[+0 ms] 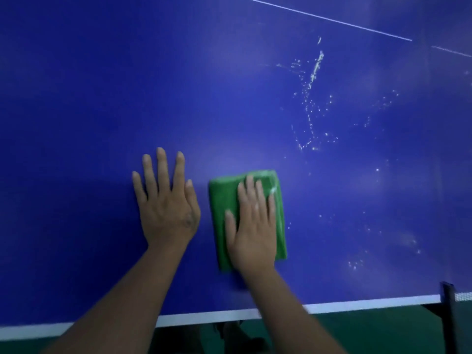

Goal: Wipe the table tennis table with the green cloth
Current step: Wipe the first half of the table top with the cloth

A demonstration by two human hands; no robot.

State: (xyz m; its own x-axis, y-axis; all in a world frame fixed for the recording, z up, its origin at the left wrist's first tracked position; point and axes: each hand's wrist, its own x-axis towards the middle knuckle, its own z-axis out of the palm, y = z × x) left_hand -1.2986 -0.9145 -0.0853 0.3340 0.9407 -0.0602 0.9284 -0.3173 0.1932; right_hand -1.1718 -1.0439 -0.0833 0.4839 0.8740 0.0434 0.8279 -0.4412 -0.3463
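Observation:
The blue table tennis table (102, 85) fills the view from above. A folded green cloth (224, 200) lies flat on it near the front edge. My right hand (252, 226) presses on the cloth with straight fingers, covering its right half. My left hand (166, 203) rests flat on the bare table just left of the cloth, fingers spread. White specks and a pale streak of dirt (314, 72) dot the surface up and to the right of the cloth.
The table's white front edge line (229, 315) runs along the bottom, with green floor (357, 333) below it. A black net post (448, 302) stands at the lower right. A thin white line (332, 20) crosses the far top right.

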